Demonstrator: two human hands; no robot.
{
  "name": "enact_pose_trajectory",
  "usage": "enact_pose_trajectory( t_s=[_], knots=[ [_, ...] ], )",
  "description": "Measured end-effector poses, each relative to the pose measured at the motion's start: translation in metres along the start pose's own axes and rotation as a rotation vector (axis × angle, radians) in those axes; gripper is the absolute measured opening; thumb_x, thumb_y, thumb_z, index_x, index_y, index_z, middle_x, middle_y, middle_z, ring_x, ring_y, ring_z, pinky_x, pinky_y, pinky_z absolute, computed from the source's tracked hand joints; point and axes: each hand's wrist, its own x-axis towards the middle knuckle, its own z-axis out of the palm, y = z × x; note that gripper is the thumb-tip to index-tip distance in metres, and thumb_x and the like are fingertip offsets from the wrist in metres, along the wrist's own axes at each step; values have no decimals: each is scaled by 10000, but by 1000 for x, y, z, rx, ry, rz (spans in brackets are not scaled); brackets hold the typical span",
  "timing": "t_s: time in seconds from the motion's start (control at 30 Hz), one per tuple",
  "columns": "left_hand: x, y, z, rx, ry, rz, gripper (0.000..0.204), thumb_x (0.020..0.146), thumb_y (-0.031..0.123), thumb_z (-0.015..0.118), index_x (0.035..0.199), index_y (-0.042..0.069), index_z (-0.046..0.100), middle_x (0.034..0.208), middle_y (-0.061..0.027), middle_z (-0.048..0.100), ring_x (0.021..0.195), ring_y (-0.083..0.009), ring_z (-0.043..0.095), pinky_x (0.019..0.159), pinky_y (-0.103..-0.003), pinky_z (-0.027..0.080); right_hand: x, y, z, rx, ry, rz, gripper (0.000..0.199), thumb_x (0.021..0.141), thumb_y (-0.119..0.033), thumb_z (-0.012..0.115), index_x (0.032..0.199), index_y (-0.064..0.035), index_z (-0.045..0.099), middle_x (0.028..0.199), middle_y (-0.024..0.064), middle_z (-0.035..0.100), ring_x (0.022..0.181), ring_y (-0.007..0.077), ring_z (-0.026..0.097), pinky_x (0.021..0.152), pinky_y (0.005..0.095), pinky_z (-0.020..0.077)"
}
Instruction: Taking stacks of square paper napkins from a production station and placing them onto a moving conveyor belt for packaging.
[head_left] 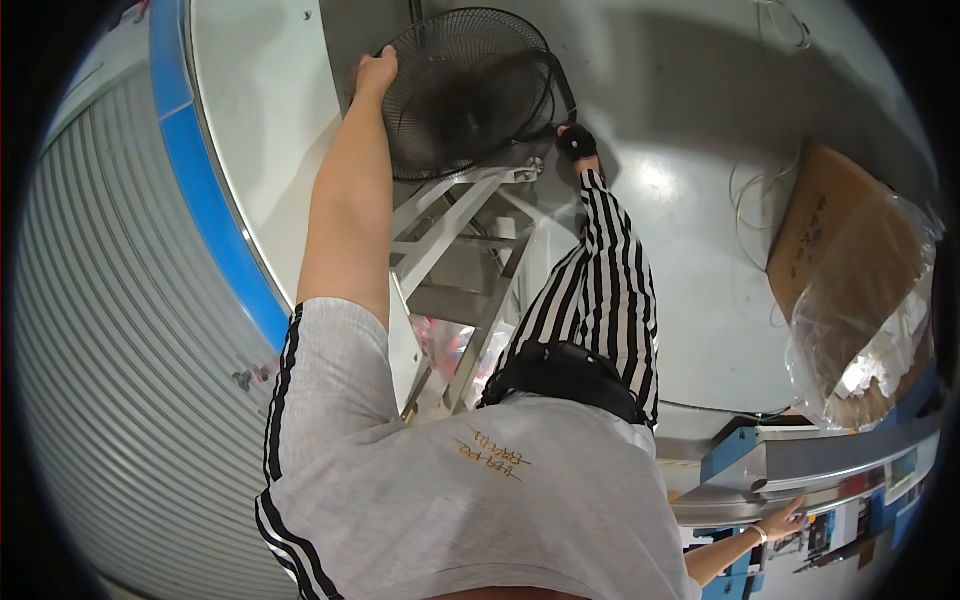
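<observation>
Nearest to me, below the fan, my right hand (782,520) rests with fingers spread flat on the edge of a grey metal ledge (800,465), gripping nothing. Closer to the fan, a striped leg with a black shoe (576,141) stands on the silver stepladder (470,250), whose top sits just under the fan's lower rim. Farthest out, my left hand (375,72) is raised, fingers curled over the left rim of the black wire-guard fan (465,90). I judge the fan bulky yet fairly light, its thin wire cage springy and easy to bend, so the stiff outer ring is the better hold. Right of it, a cardboard box (850,260) under clear plastic lies on the floor.
</observation>
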Motion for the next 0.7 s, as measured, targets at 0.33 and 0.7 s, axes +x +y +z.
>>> enact_pose_trajectory(
  t_s=[0.33,0.7],
  knots=[
    [-54,-3,-2,151,76,70,760,841,580,447,1334,3,398,1378,-251,382,1310,-381,331,1109,-484,159,-4,-18,1,-33,-26,62,723,750,-560,683,1227,-32,548,1239,177,534,1102,316,538,963,388,444],
    [-94,-27,14,213,166,141,698,838,591,459,1229,13,467,1295,-242,457,1214,-386,442,1051,-480,252,4,0,9,27,-38,74,755,755,-586,664,1259,-40,530,1274,159,504,1129,299,509,973,378,411]
  ],
)
